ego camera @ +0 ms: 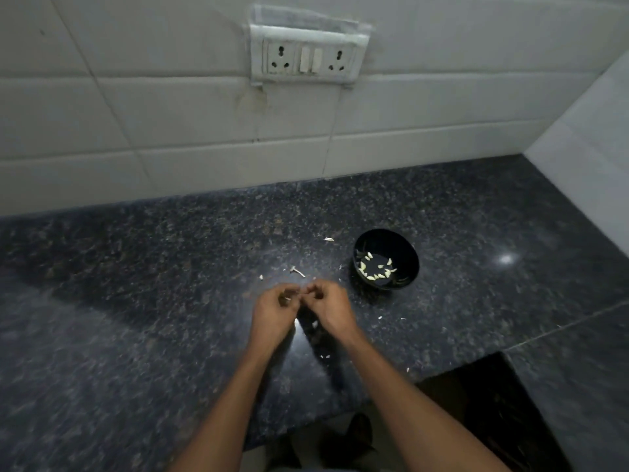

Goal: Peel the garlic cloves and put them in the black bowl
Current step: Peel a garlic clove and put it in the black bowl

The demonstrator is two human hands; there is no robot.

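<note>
Two bare hands are working close together over the middle of the dark speckled counter, which is meeting a white tiled wall along its far edge. A socket plate is sitting on that wall. The left hand is curling its fingers around a small garlic clove, only a pale bit of which is showing. The right hand is pinching its fingers together just beside the left; what they are holding is too small to tell. The black bowl is standing upright on the counter, to the right of the hands and nearer the far edge, and is holding several peeled cloves. Scattered bits of pale skin are lying on the counter around the hands and the bowl.
</note>
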